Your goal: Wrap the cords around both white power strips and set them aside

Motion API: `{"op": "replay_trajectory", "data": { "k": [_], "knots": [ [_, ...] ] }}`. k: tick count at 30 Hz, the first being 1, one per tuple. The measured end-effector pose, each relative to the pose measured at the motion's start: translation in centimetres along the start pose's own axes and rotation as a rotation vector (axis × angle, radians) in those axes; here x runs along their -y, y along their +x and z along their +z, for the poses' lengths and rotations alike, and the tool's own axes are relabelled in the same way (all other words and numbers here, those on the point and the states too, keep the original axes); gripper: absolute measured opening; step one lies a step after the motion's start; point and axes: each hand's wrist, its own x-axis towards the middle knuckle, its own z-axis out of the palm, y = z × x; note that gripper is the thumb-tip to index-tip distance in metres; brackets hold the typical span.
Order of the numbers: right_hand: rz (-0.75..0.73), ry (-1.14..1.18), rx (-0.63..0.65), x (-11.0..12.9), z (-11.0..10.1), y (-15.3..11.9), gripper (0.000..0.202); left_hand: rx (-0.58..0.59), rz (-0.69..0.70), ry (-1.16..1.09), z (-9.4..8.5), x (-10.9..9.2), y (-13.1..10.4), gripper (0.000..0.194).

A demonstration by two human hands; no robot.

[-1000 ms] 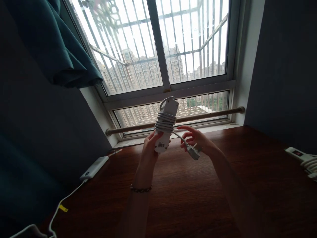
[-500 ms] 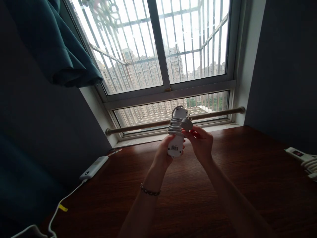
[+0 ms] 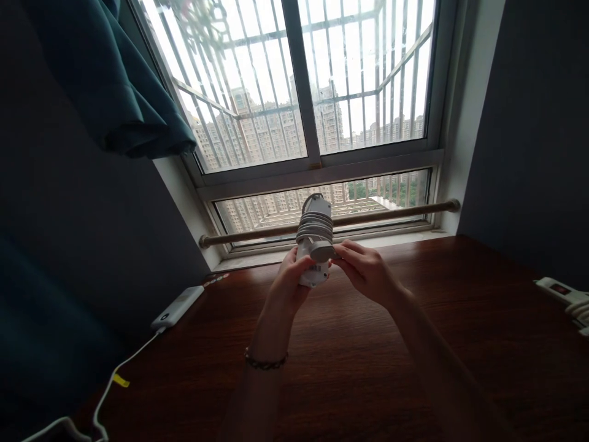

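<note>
A white power strip (image 3: 321, 206) with its cord (image 3: 315, 227) wound around the middle is held up above the table, its labelled underside facing me. My left hand (image 3: 294, 273) is closed around the strip's lower end, the thumb lying across it near the plug. The grey-white plug (image 3: 321, 250) sits over the strip just below the coils. Fingers of my right hand (image 3: 363, 267) are pinched at the plug's right side, where its prongs are hidden.
A white power bank (image 3: 178, 307) with a cable (image 3: 124, 362) lies at the table's left edge. At the far right is another power strip (image 3: 559, 290) with a wound cord. Behind the brown table (image 3: 350, 368), a rail (image 3: 391, 216) crosses the window; a curtain (image 3: 133, 116) hangs left.
The plug has moved down and left, from beside the coils to over the strip's lower part. Both hands and the strip have shifted slightly left, and the right hand has turned.
</note>
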Motion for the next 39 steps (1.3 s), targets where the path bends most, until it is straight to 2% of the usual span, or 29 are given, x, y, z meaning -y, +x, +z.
{"op": "replay_trajectory", "data": {
  "k": [3, 7, 17, 20, 23, 26, 28, 30, 32, 36, 39],
  "knots": [
    [-0.007, -0.08, 0.01, 0.1, 0.3, -0.1, 0.015, -0.004, 0.086, 0.077, -0.2, -0.4, -0.5, 0.051],
    [-0.027, -0.136, -0.012, 0.2, 0.5, 0.0, 0.016, -0.017, 0.135, 0.137, -0.1, -0.7, -1.5, 0.061],
    [-0.013, -0.285, -0.238, 0.8, 1.0, -0.2, 0.022, -0.058, 0.261, 0.394, 1.7, 0.2, -2.5, 0.064],
    [0.023, -0.241, -0.286, 1.3, 1.0, 0.0, 0.02, -0.092, 0.336, 0.482, 2.0, 0.6, -2.8, 0.068],
    [0.06, -0.098, -0.309, 1.7, 0.7, 0.1, 0.02, -0.136, 0.399, 0.521, 2.1, 1.0, -3.0, 0.071],
    [0.088, 0.107, -0.218, 2.0, 0.1, 0.0, 0.028, -0.178, 0.516, 0.56, 2.2, 1.1, -3.1, 0.071],
    [0.071, 0.133, -0.172, 2.1, -0.2, -0.1, 0.028, -0.193, 0.577, 0.609, 2.4, 1.2, -3.1, 0.072],
    [0.037, 0.025, -0.207, 2.3, -0.3, -0.2, 0.016, -0.184, 0.568, 0.646, 2.6, 1.2, -3.2, 0.07],
    [0.021, -0.146, -0.301, 2.5, 0.0, -0.3, 0.008, -0.165, 0.528, 0.67, 2.8, 1.4, -3.3, 0.066],
    [0.061, -0.347, -0.455, 2.8, 1.0, -0.2, 0.022, -0.124, 0.453, 0.682, 2.8, 1.9, -3.1, 0.063],
    [0.131, -0.317, -0.457, 2.7, 1.4, 0.1, 0.026, -0.099, 0.4, 0.571, 2.5, 2.0, -2.5, 0.064]
  ]
}}
